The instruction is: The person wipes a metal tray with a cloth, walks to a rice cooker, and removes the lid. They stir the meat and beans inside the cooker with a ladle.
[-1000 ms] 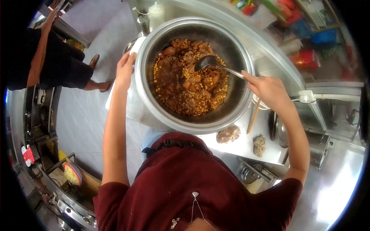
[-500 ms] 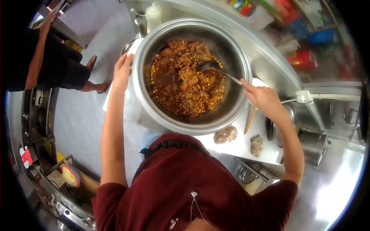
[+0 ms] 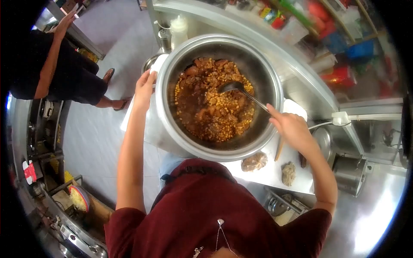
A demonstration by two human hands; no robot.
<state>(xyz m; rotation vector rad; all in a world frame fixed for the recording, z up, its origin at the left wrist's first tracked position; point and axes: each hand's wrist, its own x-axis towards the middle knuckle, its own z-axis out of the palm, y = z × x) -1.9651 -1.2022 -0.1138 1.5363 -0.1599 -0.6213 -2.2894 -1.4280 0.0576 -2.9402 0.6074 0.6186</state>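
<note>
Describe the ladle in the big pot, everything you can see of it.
The ladle looks like dull grey metal: a rounded bowl on a thin straight handle. The bowl lies on the stew, towards the far right of the big metal pot, partly sunk in brown sauce. The handle slants up and back over the pot's right rim, where the right hand grips it; the handle's end is hidden in that hand. Nothing else touches it.

Your big pot (image 3: 260,75) is dull brushed metal, its stew (image 3: 213,112) wet and glossy. The ladle (image 3: 229,87) is shiny steel. At five o'clock of the pot, the bench (image 3: 269,173) is smooth, matt metal.
</note>
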